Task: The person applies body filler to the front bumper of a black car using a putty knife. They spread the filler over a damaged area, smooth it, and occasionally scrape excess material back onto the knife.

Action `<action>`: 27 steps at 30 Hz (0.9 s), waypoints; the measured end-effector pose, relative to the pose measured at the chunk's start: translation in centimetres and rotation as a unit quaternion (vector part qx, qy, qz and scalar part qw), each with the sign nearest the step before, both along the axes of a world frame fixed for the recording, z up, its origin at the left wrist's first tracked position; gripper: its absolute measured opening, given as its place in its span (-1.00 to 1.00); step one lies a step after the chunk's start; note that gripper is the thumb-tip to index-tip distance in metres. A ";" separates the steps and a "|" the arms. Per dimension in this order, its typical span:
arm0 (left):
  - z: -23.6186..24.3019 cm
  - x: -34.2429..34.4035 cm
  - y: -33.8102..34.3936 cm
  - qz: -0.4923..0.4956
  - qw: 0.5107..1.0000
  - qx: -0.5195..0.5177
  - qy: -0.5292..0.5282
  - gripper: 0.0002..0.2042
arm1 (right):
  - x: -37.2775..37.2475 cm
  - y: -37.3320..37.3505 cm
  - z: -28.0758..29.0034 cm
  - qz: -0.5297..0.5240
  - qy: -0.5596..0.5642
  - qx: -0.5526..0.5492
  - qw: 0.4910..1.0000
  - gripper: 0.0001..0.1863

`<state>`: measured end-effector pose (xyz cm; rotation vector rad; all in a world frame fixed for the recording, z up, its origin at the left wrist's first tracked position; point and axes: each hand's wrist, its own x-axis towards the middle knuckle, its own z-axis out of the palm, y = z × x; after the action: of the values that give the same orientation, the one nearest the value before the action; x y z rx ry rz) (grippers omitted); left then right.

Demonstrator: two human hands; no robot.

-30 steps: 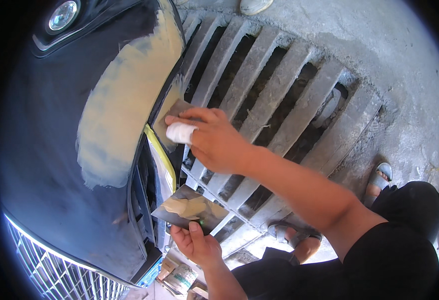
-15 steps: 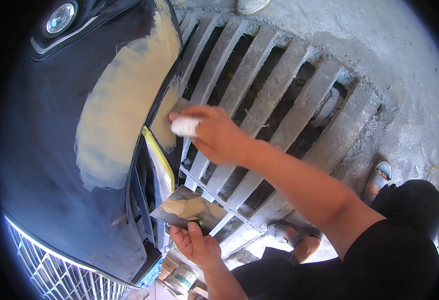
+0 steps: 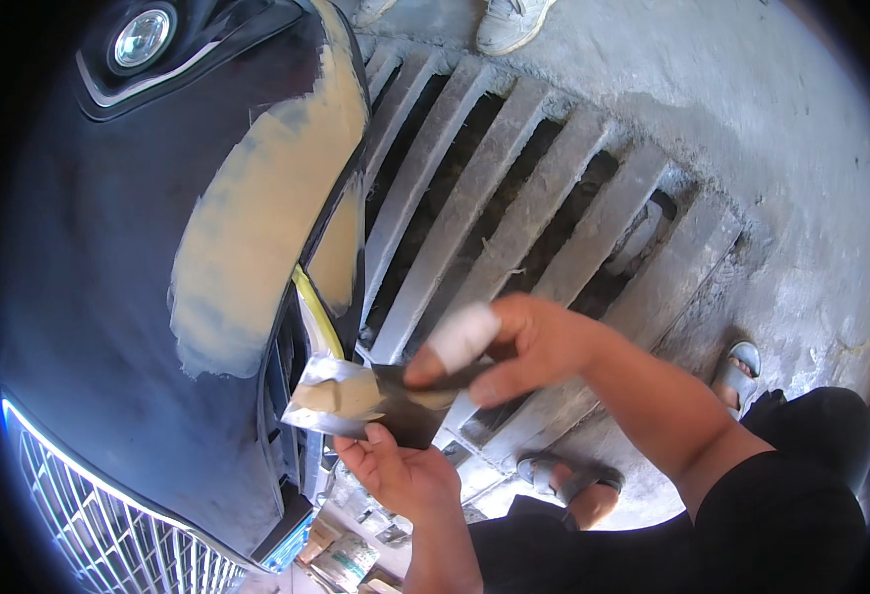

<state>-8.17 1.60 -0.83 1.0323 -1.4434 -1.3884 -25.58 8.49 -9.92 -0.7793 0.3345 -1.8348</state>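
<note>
Thin plate (image 3: pixel 320 424) at 7 o'clock: light and stiff, I'd judge, slick under tan paste (image 3: pixel 341 396). My left hand (image 3: pixel 410 482) has its grip clamped on the 6 o'clock edge, best hold. Right hand (image 3: pixel 546 346), 2 o'clock: grip blurred, can't tell.

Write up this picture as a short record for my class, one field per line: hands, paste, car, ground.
Left hand: holds a flat metal plate by its near edge
Right hand: at the plate's right end, blurred; grip unclear
Finger covering: white wrapping, right hand
Paste: beige, on the plate
Car body: dark, with a large beige patch
Car fittings: round lamp, barred grille
Ground: grey floor, slatted grating
</note>
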 end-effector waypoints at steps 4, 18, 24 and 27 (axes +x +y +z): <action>0.3 -1.0 0.4 0.011 0.999 -0.031 0.018 -0.57 | -0.3 0.8 -0.7 -0.027 0.156 0.028 0.987 -0.50; 0.6 0.4 0.0 -0.026 0.990 -0.125 -0.064 -0.60 | -3.9 -9.7 -5.0 -0.425 0.304 0.239 0.819 -0.60; 0.5 0.9 -0.4 -0.039 0.991 -0.119 -0.049 -0.61 | -4.2 -10.7 -5.2 -0.424 0.345 0.225 0.807 -0.60; 0.5 1.0 -0.4 -0.034 0.991 -0.123 -0.051 -0.61 | -4.3 -11.0 -5.1 -0.438 0.361 0.215 0.795 -0.58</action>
<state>-7.15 1.21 -0.31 0.9133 -1.6919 -1.1834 -29.88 -2.47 -15.01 -1.0658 1.8034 -2.0508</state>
